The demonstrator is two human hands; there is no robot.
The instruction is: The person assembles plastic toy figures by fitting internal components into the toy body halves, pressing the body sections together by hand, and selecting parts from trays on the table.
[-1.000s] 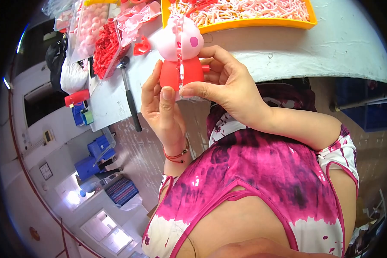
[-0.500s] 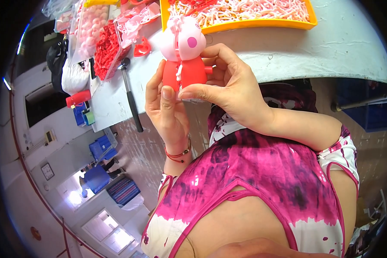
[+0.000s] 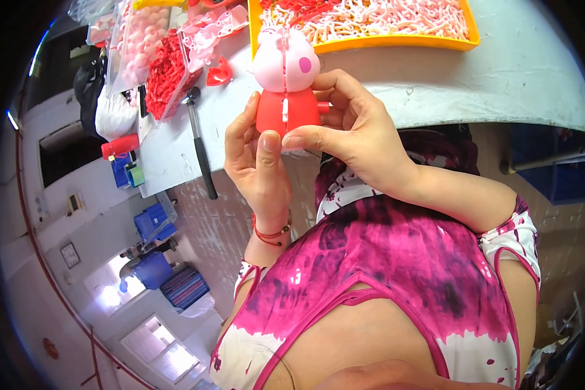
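Note:
A plastic toy figure (image 3: 271,117) with a pale pink head, a darker pink cheek spot and a red body is held upright in front of me, just past the table's near edge. A seam runs down the middle of its head and body, with a slit showing white inside the red part. My left hand (image 3: 259,162) is closed on its lower left side, thumb pressed near the base. On the other side my right hand (image 3: 364,133) grips it, thumb at the bottom by the seam. A small red peg sticks out at the right. Fingers behind the figure are partly hidden.
A yellow tray (image 3: 429,45) of small pink, white and red parts lies behind the figure. At the left are a hammer (image 3: 201,149) with a black handle, a clear container of red parts (image 3: 166,81), a bag of pink balls (image 3: 143,42) and a loose red piece (image 3: 220,73).
Both hands have shifted a little to the right with the toy figure. It now stands straighter, its seam more vertical. Their hold on it looks the same.

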